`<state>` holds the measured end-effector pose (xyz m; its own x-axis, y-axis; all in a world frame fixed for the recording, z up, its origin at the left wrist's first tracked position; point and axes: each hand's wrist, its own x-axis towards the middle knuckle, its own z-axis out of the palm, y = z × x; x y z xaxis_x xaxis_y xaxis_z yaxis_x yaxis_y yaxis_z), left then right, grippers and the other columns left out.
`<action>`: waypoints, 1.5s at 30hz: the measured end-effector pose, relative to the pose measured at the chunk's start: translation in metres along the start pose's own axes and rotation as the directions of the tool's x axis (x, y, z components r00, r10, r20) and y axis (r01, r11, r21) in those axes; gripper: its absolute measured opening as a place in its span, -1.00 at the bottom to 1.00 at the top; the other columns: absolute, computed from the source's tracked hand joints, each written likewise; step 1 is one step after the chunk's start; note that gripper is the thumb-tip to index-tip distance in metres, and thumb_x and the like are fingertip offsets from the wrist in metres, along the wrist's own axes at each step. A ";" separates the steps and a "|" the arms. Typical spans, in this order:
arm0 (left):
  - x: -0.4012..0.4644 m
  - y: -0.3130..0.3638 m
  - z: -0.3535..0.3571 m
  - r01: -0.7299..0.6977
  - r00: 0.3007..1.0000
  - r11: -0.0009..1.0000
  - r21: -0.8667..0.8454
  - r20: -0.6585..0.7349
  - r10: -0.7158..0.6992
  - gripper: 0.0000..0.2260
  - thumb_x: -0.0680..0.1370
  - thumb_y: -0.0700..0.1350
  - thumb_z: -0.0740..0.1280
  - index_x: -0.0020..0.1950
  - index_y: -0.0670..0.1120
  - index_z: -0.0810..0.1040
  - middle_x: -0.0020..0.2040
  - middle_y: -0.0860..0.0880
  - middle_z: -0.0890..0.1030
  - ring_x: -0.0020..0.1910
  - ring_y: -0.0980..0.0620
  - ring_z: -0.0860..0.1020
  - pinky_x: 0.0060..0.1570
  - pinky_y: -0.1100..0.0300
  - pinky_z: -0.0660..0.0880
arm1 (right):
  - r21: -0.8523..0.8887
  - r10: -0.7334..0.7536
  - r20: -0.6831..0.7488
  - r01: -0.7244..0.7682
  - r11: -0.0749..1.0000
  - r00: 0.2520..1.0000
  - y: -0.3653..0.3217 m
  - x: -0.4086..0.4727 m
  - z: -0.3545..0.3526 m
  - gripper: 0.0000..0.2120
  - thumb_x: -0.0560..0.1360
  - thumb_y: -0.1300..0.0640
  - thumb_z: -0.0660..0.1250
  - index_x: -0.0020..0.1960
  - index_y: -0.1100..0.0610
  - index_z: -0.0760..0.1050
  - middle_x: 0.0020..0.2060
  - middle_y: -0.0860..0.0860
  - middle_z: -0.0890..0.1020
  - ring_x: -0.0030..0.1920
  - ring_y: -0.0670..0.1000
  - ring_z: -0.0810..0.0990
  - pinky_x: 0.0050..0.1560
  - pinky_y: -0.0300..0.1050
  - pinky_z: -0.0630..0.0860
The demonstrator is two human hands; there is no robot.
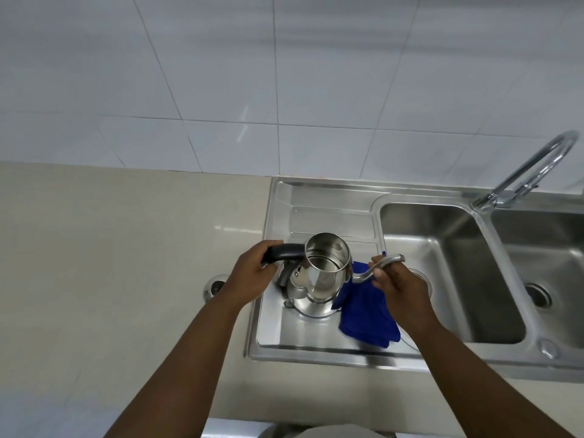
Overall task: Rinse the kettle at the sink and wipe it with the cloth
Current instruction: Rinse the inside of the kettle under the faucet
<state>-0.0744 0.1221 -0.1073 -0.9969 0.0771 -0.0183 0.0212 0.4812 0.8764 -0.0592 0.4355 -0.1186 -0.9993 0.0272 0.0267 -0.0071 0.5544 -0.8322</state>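
- Two hands in view, both on the kettle; no readable brand, label or writing on anything visible.
- Left hand: fingers wrapped closed around the black handle, gripping it from the left side.
- Right hand: fingers pinched closed on the curved metal spout, thumb on the near side; spout tip projects past the fingers to the right.
- Kettle: bare steel, lid off, mouth open and tilted slightly toward the camera; interior shiny, whether it holds water cannot be told. Base rests on or just above the drainboard, left of the basins; contact not clear.
- Cloth: blue, crumpled, lying on the drainboard just right of the kettle base, partly under the right hand and wrist; whether the hand touches it cannot be told.
- Sink: left basin and right basin both steel, drain visible in the right one.
- Tap: chrome gooseneck behind the basins, well apart from the kettle; no stream visible.
- Counter: pale, left of the sink; a round chrome fitting sits in it, beside the left wrist.
- Wall: white tiles.
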 end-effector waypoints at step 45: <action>0.104 0.196 0.293 0.169 0.984 0.985 -0.017 0.058 -0.168 -0.87 0.56 -0.18 0.31 0.02 0.05 0.50 -0.14 0.00 0.58 -0.15 0.07 0.55 -0.18 0.21 0.44 | 0.200 0.268 -0.081 -0.248 0.948 0.960 0.175 0.121 -0.330 -0.75 0.55 0.34 0.27 0.17 0.16 0.59 0.10 0.15 0.68 0.17 0.19 0.65 0.23 0.06 0.56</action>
<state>-0.1517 0.4799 -0.0784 -0.9801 0.0462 -0.1932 -0.1490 0.4726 0.8686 -0.1689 0.8104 -0.0778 -0.9581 0.2425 -0.1526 0.2335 0.3520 -0.9064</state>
